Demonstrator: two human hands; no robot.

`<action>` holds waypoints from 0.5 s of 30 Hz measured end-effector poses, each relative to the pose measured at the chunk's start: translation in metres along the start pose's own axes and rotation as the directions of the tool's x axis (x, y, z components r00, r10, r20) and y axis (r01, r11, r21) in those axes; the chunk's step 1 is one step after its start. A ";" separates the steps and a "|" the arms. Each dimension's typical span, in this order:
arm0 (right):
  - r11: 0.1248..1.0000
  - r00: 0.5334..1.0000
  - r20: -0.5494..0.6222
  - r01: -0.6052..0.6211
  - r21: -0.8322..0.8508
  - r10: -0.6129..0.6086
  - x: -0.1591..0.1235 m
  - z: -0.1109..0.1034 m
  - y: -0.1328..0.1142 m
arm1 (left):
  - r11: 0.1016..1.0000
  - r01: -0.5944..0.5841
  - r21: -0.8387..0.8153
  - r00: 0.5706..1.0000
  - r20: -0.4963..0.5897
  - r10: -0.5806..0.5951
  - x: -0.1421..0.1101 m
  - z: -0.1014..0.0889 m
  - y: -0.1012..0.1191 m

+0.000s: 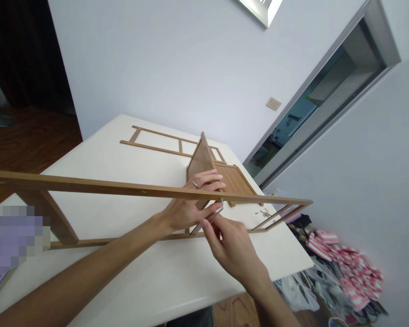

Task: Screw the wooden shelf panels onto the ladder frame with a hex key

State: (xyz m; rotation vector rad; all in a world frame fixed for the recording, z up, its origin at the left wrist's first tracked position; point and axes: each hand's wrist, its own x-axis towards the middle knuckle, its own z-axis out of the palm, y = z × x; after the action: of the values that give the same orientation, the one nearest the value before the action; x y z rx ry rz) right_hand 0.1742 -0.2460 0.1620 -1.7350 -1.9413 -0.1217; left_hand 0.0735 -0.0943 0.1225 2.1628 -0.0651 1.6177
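A long wooden ladder-like frame (105,185) stands on edge across the table. Behind it a wooden shelf board (200,156) stands upright, meeting the frame's rail. My left hand (191,206) is closed around the board where the two meet, some fingers above the top rail and the index finger below it. An L-shaped metal hex key (221,208) reaches up to the inner side of that rail, near a small screw. My right hand (230,243) pinches the key's long arm just below the rail; part of the key is hidden by the fingers.
On the white table (150,281) lie another ladder-like frame (160,149), a wooden panel (236,179) and several small screws (266,213). A blurred purple item (10,245) sits at the left edge. Plastic bags (296,290) and striped cloth (351,268) are heaped beyond the right edge.
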 end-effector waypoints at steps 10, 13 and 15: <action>0.833 0.889 -0.170 0.310 -0.459 -0.425 0.002 -0.015 0.017 | 0.998 -0.042 0.037 0.999 -0.022 0.043 0.000 0.000 -0.004; 0.737 0.831 -0.099 0.423 -0.527 -0.548 0.008 -0.031 0.016 | 0.998 -0.047 0.038 0.999 -0.024 0.048 -0.001 0.001 -0.005; 0.657 0.798 -0.006 0.492 -0.571 -0.603 0.015 -0.042 0.015 | 0.997 -0.060 0.042 0.998 -0.018 0.061 -0.001 0.000 -0.006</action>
State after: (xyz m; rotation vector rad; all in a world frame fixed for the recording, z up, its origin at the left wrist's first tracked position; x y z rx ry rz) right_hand 0.2009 -0.2468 0.2005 -1.2725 -2.3612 -1.1339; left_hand 0.0755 -0.0891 0.1200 2.1961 -0.0925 1.6870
